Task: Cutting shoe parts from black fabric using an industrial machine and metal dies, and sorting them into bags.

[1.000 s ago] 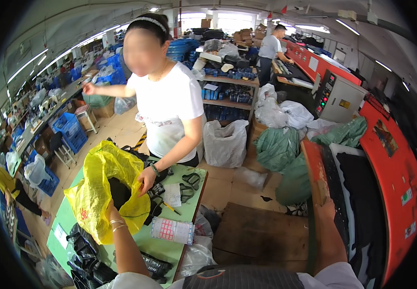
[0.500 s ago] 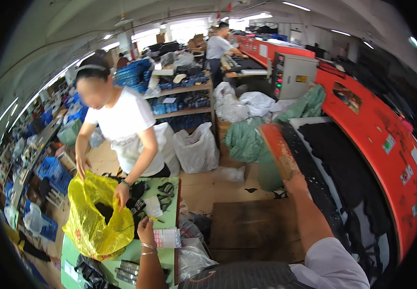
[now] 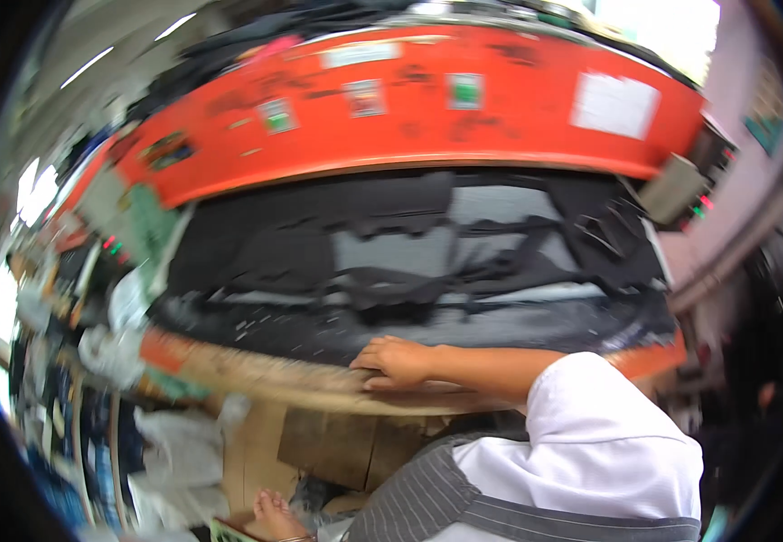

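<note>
My right hand (image 3: 398,361) rests on the worn wooden front edge (image 3: 265,372) of a wide red press-like machine. Its fingers are apart and bent a little over the edge, holding nothing I can see. Behind it, dark fabric pieces (image 3: 265,239) lie spread over the machine's bed, with pale grey patches (image 3: 391,251) showing between them. Low in the picture, my left hand (image 3: 278,517) is beside the corner of a green table (image 3: 227,531). It is blurred, and whether it holds anything cannot be made out.
The machine's red cover (image 3: 319,126) spans the far side, bearing small labels and a white sheet (image 3: 614,104). A control box (image 3: 671,190) stands at its right end. White plastic bags (image 3: 174,443) and shelves are at the left. A brown board (image 3: 328,443) lies on the floor.
My view has swung right, from the green table and the co-worker with the yellow bag to the red machine. My right hand still rests on the machine's edge; my left is low in view.
</note>
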A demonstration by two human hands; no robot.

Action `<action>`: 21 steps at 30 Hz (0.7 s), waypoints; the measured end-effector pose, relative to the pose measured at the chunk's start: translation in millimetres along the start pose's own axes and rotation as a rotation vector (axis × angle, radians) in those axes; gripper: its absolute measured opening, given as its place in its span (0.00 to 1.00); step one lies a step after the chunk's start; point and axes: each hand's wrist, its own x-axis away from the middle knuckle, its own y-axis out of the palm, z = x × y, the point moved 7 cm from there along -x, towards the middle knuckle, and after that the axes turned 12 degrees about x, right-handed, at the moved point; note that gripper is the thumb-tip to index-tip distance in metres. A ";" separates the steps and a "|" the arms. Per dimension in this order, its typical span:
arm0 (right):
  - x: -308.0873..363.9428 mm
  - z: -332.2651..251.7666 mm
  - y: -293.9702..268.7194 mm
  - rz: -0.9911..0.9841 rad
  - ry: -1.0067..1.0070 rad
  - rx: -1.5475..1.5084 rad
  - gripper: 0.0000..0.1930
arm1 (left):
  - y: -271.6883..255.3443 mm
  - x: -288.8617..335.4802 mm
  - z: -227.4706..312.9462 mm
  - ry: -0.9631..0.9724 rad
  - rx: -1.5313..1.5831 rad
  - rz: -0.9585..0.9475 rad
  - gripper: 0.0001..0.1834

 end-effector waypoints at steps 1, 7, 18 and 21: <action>34.5 25.6 -20.9 0.071 0.041 -0.010 0.23 | 89.5 5.5 -7.6 0.044 -0.282 -0.060 0.37; 196.2 149.7 -116.6 0.320 0.480 0.203 0.19 | 398.4 33.3 -98.8 0.416 -0.461 -0.396 0.11; 415.2 236.2 -201.4 0.351 1.073 0.629 0.16 | 600.7 127.1 -275.7 -0.055 -0.600 -1.170 0.05; 475.9 244.1 -203.9 0.331 1.285 0.519 0.16 | 634.7 129.4 -302.0 -0.143 -0.631 -1.298 0.07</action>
